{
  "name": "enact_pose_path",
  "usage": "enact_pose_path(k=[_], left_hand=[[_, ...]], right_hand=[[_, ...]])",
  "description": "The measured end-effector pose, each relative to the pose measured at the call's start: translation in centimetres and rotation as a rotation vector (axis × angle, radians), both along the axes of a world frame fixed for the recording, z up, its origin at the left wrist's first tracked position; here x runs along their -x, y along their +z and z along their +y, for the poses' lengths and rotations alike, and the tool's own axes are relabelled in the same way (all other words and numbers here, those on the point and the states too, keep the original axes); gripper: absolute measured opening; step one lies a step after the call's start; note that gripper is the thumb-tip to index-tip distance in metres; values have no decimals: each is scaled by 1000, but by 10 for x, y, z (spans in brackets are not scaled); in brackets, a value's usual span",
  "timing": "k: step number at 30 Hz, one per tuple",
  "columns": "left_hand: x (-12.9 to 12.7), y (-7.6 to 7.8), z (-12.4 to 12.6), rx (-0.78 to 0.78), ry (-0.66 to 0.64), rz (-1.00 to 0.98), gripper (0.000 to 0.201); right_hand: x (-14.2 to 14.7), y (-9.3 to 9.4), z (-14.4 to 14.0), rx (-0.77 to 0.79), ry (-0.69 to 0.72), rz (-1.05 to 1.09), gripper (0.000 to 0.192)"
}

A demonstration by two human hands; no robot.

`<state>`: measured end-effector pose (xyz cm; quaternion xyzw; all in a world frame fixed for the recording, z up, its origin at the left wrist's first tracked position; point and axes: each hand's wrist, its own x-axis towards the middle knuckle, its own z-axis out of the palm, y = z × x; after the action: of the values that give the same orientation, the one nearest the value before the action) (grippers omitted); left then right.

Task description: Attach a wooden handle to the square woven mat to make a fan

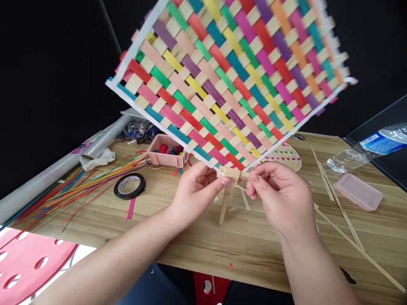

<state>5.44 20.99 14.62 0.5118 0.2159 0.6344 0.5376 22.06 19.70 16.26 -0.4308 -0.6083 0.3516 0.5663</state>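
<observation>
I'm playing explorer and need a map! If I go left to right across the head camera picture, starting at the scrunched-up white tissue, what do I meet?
Crumpled white tissue → roll of black tape → left hand → right hand → clear plastic bottle.

Matte black wall panels [47, 89] left and behind; dark, thin-edged partition [391, 120] at right. Light-brown wood-grain tabletop [254, 258] spans the middle. Pinkish-red panel with round holes [28, 264] lower left, strongly lit, glare beside it. Darker red holed panel [202, 290] below table's front edge.
</observation>
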Motion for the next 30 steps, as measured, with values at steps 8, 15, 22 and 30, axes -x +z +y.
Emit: enact_pose_path(k=[8,15,22,30], left_hand=[[-1,-4,0,151,-19,-68,18],[1,-1,-3,248,-93,-56,16],[1,-1,-4,308,-91,-37,18],[2,0,-4,311,-120,-23,18]], right_hand=[[1,15,-13,65,-28,-130,6],[6,19,-19,31,-123,-151,5],[1,24,-20,66,-91,-197,6],[0,21,-21,28,-107,-186,5]])
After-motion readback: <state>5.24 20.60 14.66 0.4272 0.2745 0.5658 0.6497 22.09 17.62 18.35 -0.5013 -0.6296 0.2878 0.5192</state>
